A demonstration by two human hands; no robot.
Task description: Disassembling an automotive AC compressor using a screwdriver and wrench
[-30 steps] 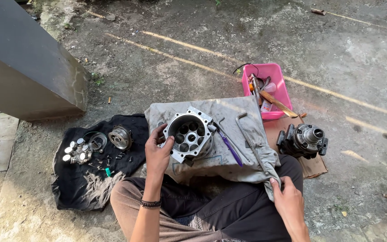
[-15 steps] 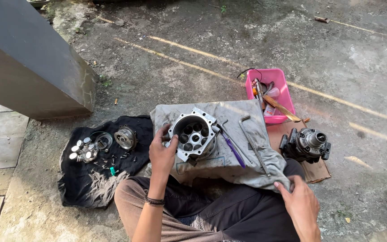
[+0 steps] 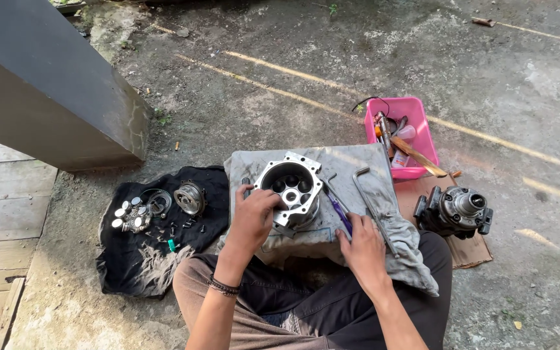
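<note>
The person sits on the ground with a grey cloth [image 3: 384, 194] spread over the lap. A round aluminium housing [image 3: 290, 190] with several bores in its open face rests on this cloth, near its left half.

The left hand [image 3: 254, 217] lies against the near left edge of the housing, fingers curled over its rim and gripping it.

The right hand [image 3: 361, 243] rests on the cloth just right of the housing. Its fingers are loosely bent around the handle end of a purple-handled tool [image 3: 340, 214]; whether they grip it firmly cannot be told. The tool lies on the cloth and points up toward the housing's right edge.

A bent metal hex key [image 3: 371, 201] lies on the cloth to the right of the purple-handled tool.

To the left, a black cloth [image 3: 144, 259] on the ground carries a round pulley-like part [image 3: 189, 198], a ring [image 3: 159, 203] and a cluster of small silver pistons [image 3: 129, 216].

To the right, a dark compressor body [image 3: 455, 210] sits on a piece of cardboard [image 3: 468, 249]. Behind it, a pink plastic tray [image 3: 416, 107] holds hand tools.
</note>
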